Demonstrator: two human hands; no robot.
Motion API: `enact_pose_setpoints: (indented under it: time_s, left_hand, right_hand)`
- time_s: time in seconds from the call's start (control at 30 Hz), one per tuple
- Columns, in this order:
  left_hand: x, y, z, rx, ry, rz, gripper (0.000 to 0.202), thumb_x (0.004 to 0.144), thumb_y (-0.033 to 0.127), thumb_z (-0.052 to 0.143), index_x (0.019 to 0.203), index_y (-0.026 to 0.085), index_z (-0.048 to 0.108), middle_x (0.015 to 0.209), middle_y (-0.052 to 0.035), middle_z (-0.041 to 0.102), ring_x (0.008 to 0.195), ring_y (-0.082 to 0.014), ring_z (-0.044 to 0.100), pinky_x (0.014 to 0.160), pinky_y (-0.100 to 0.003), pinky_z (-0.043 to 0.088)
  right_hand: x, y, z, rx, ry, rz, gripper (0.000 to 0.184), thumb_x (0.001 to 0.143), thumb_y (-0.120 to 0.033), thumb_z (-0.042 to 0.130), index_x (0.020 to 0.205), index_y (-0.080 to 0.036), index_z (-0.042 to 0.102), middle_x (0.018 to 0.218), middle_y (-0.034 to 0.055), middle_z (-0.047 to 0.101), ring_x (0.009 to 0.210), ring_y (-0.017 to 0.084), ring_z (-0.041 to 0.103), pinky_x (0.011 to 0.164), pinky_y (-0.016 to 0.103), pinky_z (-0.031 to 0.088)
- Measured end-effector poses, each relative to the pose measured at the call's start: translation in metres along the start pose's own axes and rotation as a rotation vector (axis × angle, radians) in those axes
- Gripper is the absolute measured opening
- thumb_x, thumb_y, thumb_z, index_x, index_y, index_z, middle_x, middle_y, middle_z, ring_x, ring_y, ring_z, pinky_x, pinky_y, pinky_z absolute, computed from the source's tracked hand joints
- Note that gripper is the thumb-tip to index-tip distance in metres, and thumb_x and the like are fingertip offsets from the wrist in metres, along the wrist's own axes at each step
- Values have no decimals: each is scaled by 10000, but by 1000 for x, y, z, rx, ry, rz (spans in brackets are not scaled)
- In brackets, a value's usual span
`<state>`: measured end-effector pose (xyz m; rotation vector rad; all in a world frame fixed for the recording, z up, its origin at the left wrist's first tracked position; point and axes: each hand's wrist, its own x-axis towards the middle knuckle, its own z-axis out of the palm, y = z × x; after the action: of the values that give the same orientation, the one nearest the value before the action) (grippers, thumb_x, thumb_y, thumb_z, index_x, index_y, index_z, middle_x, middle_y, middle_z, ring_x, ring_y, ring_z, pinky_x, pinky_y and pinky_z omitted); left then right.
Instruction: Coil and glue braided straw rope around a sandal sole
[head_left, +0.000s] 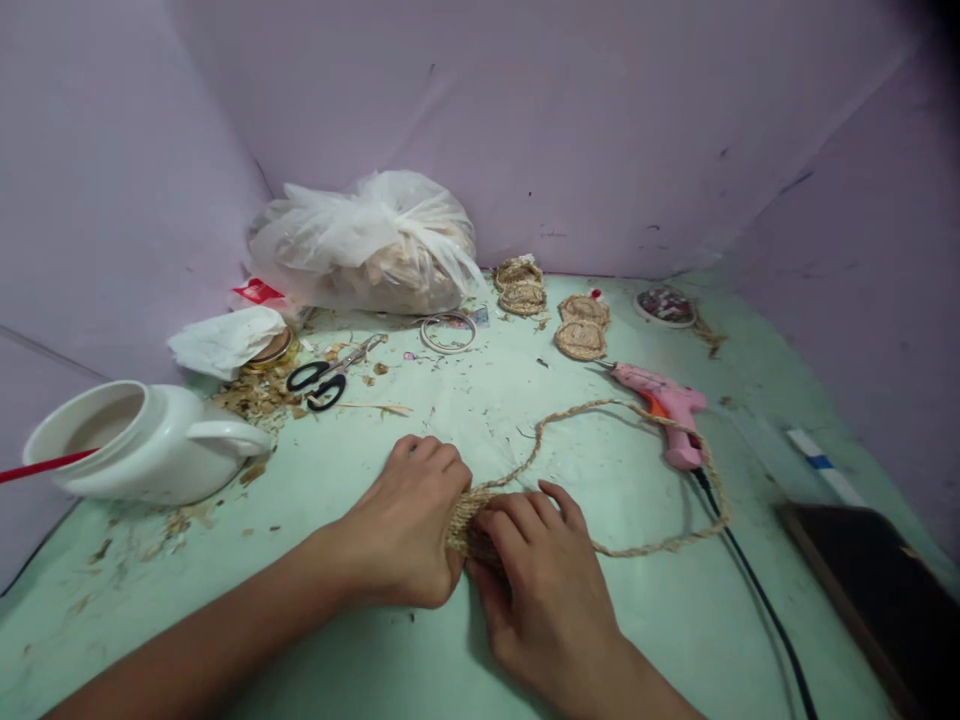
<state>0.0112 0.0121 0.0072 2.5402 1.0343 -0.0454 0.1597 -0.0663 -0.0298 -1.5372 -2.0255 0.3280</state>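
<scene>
Between my two hands is a small woven piece of braided straw point(466, 522), largely covered by my fingers. My left hand point(416, 525) is closed on its left side, fingers curled over the far edge. On the right side, my right hand point(544, 565) pinches the piece with thumb and fingers. From it a braided straw cord point(536, 440) runs off in a wide loop to the right. The loop crosses the handle of a pink glue gun point(667, 400), which lies on the table with its black cable trailing toward me.
Black-handled scissors point(330, 378), a roll of tape point(448, 333) and a tied plastic bag point(367, 245) lie farther back. A white jug point(172, 440) rests on its side at left. Coiled straw pieces point(581, 327) lie near the wall; a dark phone-like object point(870, 590) is at right.
</scene>
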Motion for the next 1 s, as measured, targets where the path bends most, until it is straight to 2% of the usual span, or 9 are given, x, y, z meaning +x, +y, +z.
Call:
enact_pose_setpoints:
  time_s: [0.1, 0.23, 0.3, 0.37, 0.5, 0.6, 0.7, 0.83, 1.0]
  left_hand:
    - [-2, 2, -1, -13, -7, -35, 380, 665, 301, 611, 1014, 167, 546, 1007, -91, 551, 988, -274, 470, 923, -458, 359]
    - [-5, -5, -5, -55, -65, -13, 629, 640, 340, 677, 1210, 177, 468, 1136, -100, 534, 1091, -284, 461, 969, -435, 362]
    - [-7, -13, -10, -49, -102, 10, 620, 635, 325, 678, 1208, 198, 478, 1156, -91, 533, 1096, -272, 481, 958, -396, 385]
    - [-10, -21, -16, -6, -119, -26, 580, 636, 330, 673, 1179, 218, 504, 1158, -86, 544, 1072, -267, 514, 912, -365, 418]
    - [-21, -33, -33, 53, -12, -106, 546, 686, 317, 630, 1204, 205, 501, 1222, -109, 523, 1107, -287, 511, 907, -383, 410]
    - [-30, -33, -39, 104, 64, -129, 514, 704, 275, 605, 1203, 187, 516, 1189, -119, 545, 1089, -297, 518, 913, -416, 395]
    - [-36, -27, -34, 136, 102, -116, 474, 690, 248, 608, 1158, 193, 556, 1147, -119, 565, 1079, -306, 515, 911, -436, 389]
    - [-39, -15, -18, 125, 105, -82, 432, 685, 284, 626, 1108, 203, 590, 1112, -110, 576, 1076, -293, 515, 893, -417, 409]
    - [-36, -9, -6, 122, 112, -92, 408, 688, 365, 650, 1052, 185, 613, 1075, -115, 577, 1035, -291, 531, 856, -406, 441]
  right_hand:
    - [-1, 1, -4, -57, -28, -6, 141, 700, -142, 612, 829, -197, 607, 878, 37, 656, 823, 222, 544, 980, 455, 258]
    - [-2, 3, -11, -125, -91, 9, 159, 722, -122, 595, 847, -217, 623, 908, 20, 668, 869, 223, 569, 1008, 466, 230]
    - [-1, 4, -14, -149, -121, 29, 149, 739, -127, 590, 853, -217, 624, 935, 22, 671, 897, 224, 581, 1011, 467, 232]
    - [-1, 3, -16, -178, -141, 33, 135, 747, -131, 590, 851, -210, 621, 950, 31, 673, 907, 229, 588, 998, 469, 254]
    - [-1, 2, -16, -213, -130, 9, 117, 735, -114, 600, 815, -198, 613, 907, 38, 680, 877, 228, 597, 951, 458, 313]
    - [-2, 4, -19, -204, -87, -22, 106, 715, -128, 629, 792, -199, 614, 822, 25, 675, 811, 215, 600, 886, 417, 374]
    - [-1, 8, -23, -186, 15, -56, 106, 743, -208, 630, 848, -195, 625, 857, 45, 674, 815, 223, 594, 818, 389, 416]
    - [2, 17, -27, -170, 142, -99, 141, 807, -258, 578, 890, -163, 640, 910, 95, 675, 869, 248, 585, 796, 398, 427]
    - [4, 18, -24, -163, 102, -198, 128, 807, -251, 607, 875, -171, 679, 933, 84, 693, 866, 236, 573, 841, 420, 413]
